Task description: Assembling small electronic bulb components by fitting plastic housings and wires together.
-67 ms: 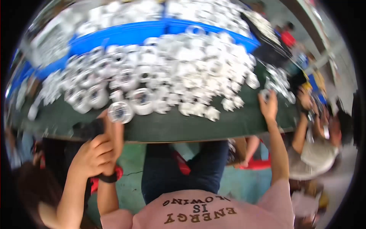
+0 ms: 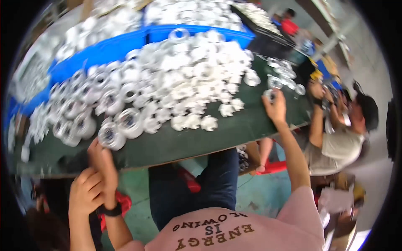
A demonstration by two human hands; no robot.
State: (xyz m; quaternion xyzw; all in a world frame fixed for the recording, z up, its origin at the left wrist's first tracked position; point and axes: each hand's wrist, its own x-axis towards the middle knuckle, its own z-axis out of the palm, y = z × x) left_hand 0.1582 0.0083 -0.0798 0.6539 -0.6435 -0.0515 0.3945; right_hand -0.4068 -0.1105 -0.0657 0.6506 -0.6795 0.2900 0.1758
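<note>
My left hand (image 2: 104, 162), with a dark band on its wrist, is at the table's near left. Its fingers grip the edge of a white round housing (image 2: 112, 136) with a dark centre. A larger white round housing (image 2: 130, 123) stands just to the right of it. At the right side of the table, my right hand (image 2: 276, 109) has its fingers closed round a small clear ring-like part (image 2: 272, 96). Beyond that hand lie several clear plastic parts (image 2: 285, 72). Another person's hand (image 2: 86, 191) is right by my left wrist.
White plastic parts (image 2: 184, 90) are heaped across the dark green table (image 2: 176, 144). Behind them stand blue bins (image 2: 111, 45) full of white parts, and a black crate (image 2: 268, 39). A co-worker in a dark cap (image 2: 368, 112) sits at the right.
The view has turned, so the table and its parts sit farther left and tilted. Both my hands keep about the same places beside their parts.
</note>
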